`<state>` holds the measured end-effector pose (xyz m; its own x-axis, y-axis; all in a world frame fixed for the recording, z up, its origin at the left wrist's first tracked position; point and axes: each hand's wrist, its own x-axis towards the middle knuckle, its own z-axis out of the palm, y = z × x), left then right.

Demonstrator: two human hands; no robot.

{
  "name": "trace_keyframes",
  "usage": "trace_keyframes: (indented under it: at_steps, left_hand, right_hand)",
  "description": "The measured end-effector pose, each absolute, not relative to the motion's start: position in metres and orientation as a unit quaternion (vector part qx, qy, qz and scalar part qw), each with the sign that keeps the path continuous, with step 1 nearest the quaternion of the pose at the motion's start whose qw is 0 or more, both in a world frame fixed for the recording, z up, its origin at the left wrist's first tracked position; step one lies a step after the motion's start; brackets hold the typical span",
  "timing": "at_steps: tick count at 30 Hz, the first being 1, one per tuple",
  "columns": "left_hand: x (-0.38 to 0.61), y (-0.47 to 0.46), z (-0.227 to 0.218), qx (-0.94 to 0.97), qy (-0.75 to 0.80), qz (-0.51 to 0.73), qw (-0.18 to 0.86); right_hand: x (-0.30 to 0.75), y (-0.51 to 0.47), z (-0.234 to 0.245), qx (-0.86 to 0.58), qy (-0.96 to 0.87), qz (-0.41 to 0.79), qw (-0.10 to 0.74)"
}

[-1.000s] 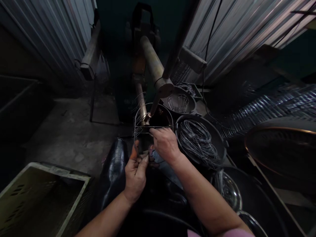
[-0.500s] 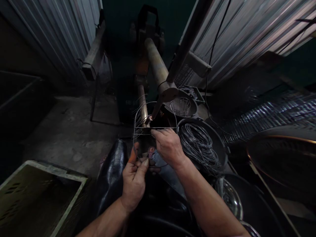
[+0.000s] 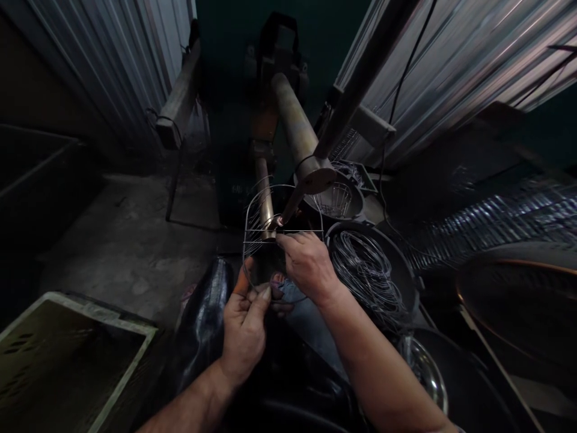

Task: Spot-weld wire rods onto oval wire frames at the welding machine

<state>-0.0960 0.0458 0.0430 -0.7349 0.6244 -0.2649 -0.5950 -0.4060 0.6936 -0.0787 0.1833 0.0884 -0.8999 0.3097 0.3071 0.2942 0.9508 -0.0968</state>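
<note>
A rounded wire rack (image 3: 244, 245) with several thin parallel cross wires stands tilted in front of me, around the machine's lower metal arm (image 3: 265, 195). My left hand (image 3: 246, 331), an orange covering on one finger, is closed on the rack's near bottom curve. My right hand (image 3: 310, 264) is pinched at a thin straight wire (image 3: 303, 231) that spans the rack's width. Its fingertips are close beside the lower arm's end. Just above, the pointed tip (image 3: 279, 221) of the upper arm meets or nearly meets the wires; I cannot tell which.
The thick upper machine arm (image 3: 295, 120) reaches toward me. At right, a dark basin (image 3: 408, 264) holds bundled wire rods (image 3: 367, 264); a wire basket (image 3: 336, 198) sits in another basin behind. A yellowish plastic crate (image 3: 151, 337) is at lower left. Black sheeting (image 3: 207, 319) covers my lap.
The view has shifted slightly, so the machine and basins sit a little further right. The rack stands slightly differently against the arm ends. Both hands keep their grip.
</note>
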Motion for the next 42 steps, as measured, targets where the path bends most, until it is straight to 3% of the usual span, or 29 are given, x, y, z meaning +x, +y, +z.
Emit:
trace_keyframes:
  at_steps: [28,42]
  left_hand:
    - [-0.102,0.052,0.058,0.037,0.403,0.843,0.354]
    - [-0.089,0.048,0.059,0.032,0.407,0.818,0.405]
  right_hand:
    - [-0.087,0.194,0.099,-0.157,-0.977,0.040,0.138]
    - [-0.041,0.177,0.102,-0.170,-0.929,0.026,0.327]
